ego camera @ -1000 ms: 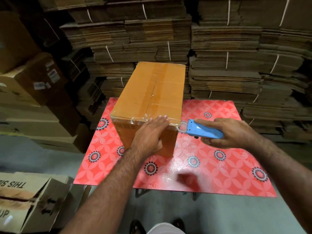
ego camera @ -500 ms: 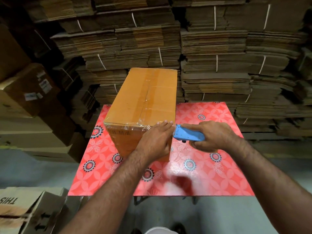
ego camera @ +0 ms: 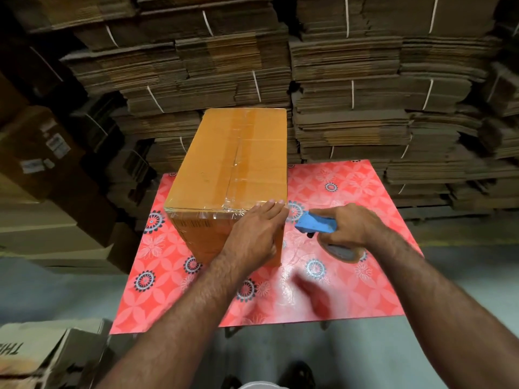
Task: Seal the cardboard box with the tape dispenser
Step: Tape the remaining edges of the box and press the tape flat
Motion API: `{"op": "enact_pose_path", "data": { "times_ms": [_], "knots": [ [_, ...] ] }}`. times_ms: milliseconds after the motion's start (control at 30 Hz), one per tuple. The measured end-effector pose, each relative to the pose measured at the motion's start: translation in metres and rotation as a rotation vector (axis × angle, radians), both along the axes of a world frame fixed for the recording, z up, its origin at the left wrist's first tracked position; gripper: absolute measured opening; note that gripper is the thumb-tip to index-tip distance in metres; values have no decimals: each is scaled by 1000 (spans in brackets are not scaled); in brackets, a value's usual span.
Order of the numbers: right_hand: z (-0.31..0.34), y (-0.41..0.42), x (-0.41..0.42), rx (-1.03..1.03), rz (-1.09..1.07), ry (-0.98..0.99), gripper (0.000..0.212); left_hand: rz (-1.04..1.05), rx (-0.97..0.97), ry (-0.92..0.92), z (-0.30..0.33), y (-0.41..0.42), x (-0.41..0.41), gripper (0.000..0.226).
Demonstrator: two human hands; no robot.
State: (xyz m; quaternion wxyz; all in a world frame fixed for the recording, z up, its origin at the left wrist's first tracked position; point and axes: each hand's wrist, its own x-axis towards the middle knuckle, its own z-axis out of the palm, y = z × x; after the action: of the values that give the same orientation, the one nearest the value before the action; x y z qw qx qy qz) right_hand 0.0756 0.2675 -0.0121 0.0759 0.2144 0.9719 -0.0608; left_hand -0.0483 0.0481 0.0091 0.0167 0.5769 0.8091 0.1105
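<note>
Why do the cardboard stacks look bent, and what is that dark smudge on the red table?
Head view: the wide-angle lens bows the cardboard stacks near the edges; the smudge is a soft shadow on the glossy tabletop, probably from an arm; glare shines on the box's tape.

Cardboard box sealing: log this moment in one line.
left hand presses cardboard box | right hand holds tape dispenser | beside box

The right hand (ego camera: 349, 227) hides the tape dispenser's (ego camera: 316, 226) rear; its tape roll (ego camera: 341, 251) is blurred.
</note>
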Motion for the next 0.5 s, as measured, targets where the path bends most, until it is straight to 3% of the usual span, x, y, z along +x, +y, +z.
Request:
{"op": "enact_pose_path", "data": {
  "times_ms": [133,267,400,467,500],
  "knots": [
    [-51,-2,3,12,-212,4,74,-5,13,-19,-3,2,0,87],
    [-109,-19,6,-161,-492,37,66,-11,43,-48,-5,5,3,81],
    [-157,-34,5,-99,-581,85,59,8,80,-38,-7,10,6,77],
    [-167,-44,5,-186,-680,142,48,18,82,-30,-9,12,5,78],
    [-173,-49,5,-228,-724,182,56,24,74,-20,-10,13,5,78]
  ]
}}
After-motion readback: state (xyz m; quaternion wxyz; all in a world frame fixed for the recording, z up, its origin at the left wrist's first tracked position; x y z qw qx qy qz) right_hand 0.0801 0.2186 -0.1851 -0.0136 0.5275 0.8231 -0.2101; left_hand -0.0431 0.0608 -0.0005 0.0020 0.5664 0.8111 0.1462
